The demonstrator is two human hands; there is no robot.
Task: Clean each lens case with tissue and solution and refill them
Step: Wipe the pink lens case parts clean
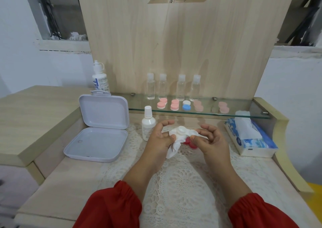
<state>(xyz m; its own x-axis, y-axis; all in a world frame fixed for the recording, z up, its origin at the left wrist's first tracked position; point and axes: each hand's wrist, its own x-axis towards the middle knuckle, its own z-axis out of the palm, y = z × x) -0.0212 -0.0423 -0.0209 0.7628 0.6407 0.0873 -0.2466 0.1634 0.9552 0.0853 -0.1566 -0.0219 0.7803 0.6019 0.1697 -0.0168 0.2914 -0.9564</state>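
hands: left [161,137] and right [211,139] meeting just in front of the shelf [200,113], above the lace mat [183,184]
left fingers: curled, clamped on a wad of tissue [174,140], tail of it hanging down toward the mat
right fingers: curled, thumb and forefinger pinching the other end of the tissue
cap: small white round piece [181,129] sitting on top of the tissue, between both hands
red case: [189,143] peeking out under the tissue, on the surface, mostly hidden
solution: small white bottle [148,125] upright just left of the left hand, in front of the shelf
shelf: four clear bottles [150,86] along the back, pink cases [162,103] plus one white-and-blue pair [186,105] in front of them
tissue box: [250,140] right of the hands, under the shelf's right end, one sheet sticking up
white box: [97,128] left of the shelf, lid open and standing up
big bottle: [100,78] behind that box, at the shelf's left end
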